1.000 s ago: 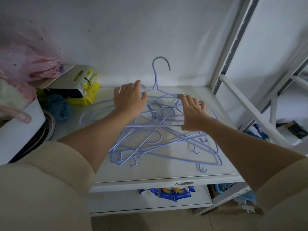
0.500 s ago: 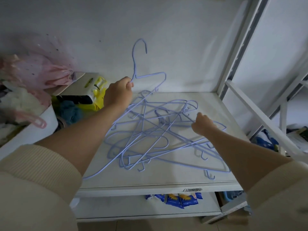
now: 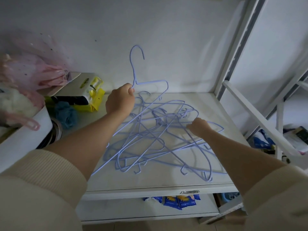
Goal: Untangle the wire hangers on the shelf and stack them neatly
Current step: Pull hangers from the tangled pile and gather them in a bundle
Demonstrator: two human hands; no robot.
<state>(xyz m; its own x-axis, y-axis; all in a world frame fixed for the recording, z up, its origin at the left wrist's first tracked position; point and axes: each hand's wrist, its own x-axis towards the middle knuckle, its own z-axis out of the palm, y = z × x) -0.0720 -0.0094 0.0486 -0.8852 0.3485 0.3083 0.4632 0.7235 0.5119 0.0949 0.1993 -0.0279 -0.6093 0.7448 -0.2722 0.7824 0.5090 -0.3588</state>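
Tangled hangers point(image 3: 158, 135) — count unclear — partly behind forearms.

No lettering in the scene can be read. A small dark label on the front edge of the white shelf point(image 3: 189, 191) carries marks too blurred to make out. Blue snack packets point(image 3: 178, 201) on the lower shelf show yellow printing, and a yellow-and-white package point(image 3: 93, 90) at the back left bears green markings, none of it legible.
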